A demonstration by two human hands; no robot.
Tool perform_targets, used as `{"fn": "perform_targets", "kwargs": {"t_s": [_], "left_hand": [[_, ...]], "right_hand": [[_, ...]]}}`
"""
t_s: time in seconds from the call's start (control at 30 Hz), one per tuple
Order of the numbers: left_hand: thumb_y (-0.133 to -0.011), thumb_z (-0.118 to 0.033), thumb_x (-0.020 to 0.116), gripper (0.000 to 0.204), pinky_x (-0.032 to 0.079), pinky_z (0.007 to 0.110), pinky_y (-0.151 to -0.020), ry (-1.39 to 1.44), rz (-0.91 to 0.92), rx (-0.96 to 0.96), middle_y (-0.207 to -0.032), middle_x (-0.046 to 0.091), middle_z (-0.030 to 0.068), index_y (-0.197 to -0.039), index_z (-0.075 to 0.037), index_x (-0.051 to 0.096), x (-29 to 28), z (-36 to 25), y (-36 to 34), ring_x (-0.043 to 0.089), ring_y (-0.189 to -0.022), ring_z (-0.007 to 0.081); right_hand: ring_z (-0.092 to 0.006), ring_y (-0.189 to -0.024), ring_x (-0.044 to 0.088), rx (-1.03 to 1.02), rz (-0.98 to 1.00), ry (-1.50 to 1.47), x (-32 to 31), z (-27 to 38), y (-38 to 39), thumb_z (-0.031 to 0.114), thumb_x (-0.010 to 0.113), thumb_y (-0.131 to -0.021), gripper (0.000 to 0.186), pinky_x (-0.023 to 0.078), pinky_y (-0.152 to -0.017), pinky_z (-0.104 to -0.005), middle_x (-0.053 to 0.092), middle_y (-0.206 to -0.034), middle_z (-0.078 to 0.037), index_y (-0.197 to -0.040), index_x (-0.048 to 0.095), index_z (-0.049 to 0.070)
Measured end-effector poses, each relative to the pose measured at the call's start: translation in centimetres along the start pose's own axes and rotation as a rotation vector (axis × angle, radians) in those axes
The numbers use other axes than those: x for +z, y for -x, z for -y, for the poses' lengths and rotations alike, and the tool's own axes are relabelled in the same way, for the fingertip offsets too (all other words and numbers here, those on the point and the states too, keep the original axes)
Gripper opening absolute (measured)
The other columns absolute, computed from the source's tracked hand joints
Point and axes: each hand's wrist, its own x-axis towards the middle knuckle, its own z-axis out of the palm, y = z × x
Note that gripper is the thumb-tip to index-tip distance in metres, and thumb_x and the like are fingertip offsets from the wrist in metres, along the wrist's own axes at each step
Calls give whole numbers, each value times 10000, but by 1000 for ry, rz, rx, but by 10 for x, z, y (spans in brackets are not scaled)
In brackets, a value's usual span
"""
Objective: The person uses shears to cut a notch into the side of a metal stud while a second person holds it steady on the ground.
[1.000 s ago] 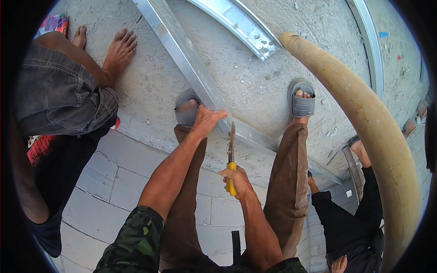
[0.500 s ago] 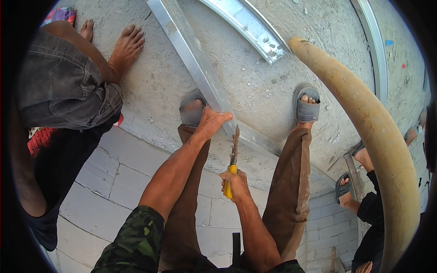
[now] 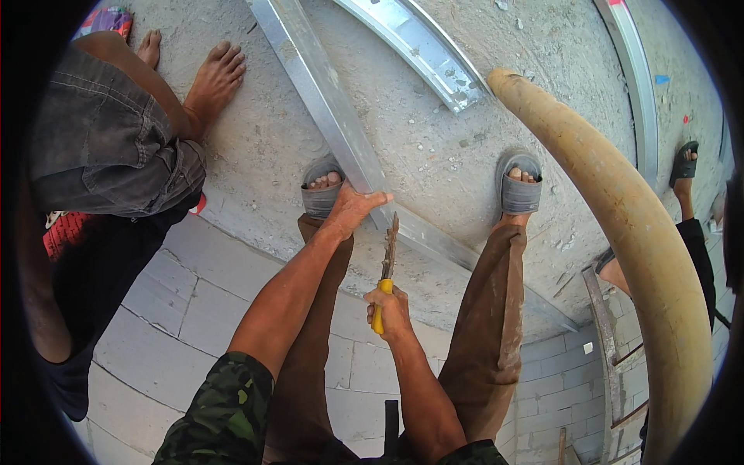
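Note:
My left hand (image 3: 356, 211) is closed around the near end of a long silver metal channel (image 3: 314, 93), which slants away toward the upper left between my feet. In my right hand (image 3: 391, 310) is a pair of tin snips (image 3: 390, 256), gripped by its yellow handles. The dirty, narrow blades point up, their tip just short of the channel's end and my left thumb. Seen edge-on, the blades do not show whether they are apart. Beyond the left hand, a second metal length (image 3: 442, 244) runs toward the lower right, partly behind my right leg; I cannot tell whether the two join.
At the left sits a person in dark shorts (image 3: 108, 132), a bare foot on the dusty floor. A thick yellowish pole (image 3: 612, 186) curves down the right side. More metal channel (image 3: 434, 50) lies ahead. Behind the pole stands another person (image 3: 683, 182), near a ladder-like frame (image 3: 604, 341).
The tin snips and my right hand have shifted slightly left and up. My left hand keeps its hold on the channel. At the right, the other person has stepped farther away, behind the pole.

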Motion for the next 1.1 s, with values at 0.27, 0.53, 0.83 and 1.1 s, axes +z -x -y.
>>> {"fn": "perform_targets", "kwargs": {"t_s": [0.27, 0.53, 0.83, 1.1], "left_hand": [[-755, -630, 705, 1234, 314, 442, -1118, -62, 113, -441, -1464, 301, 307, -1495, 91, 31, 11, -10, 96, 322, -1382, 354], [-888, -690, 481, 935, 377, 405, -1068, 271, 24, -575, -1351, 400, 218, -1454, 12, 236, 48, 35, 190, 427, -1276, 300], [-936, -650, 378, 826, 394, 398, -1019, 187, -577, -530, -1362, 463, 282, -1330, 72, 459, 74, 70, 183, 492, -1237, 355], [-1003, -551, 307, 702, 423, 427, -953, -92, -545, -533, -1105, 623, 297, -1155, 65, 608, 63, 58, 182, 579, -1088, 400]], "right_hand": [[-165, -531, 512, -4, 19, -19, -1, -1, -5, 113, 640, -739, 189, 447, -453, -307, 514, -694, -73, -851, 532, 5], [-183, -612, 569, -142, 51, -75, 5, -14, -11, 148, 561, -823, 196, 476, -532, -317, 588, -731, -110, -859, 592, -42], [-285, -711, 629, -25, -91, 342, 16, -14, -29, 306, 638, -790, 444, 487, -675, -429, 655, -768, -213, -858, 636, -132], [-451, -810, 641, -413, -22, 880, 12, -29, -41, 319, 612, -868, 323, 504, -728, -475, 648, -852, -282, -880, 705, 9]]}}
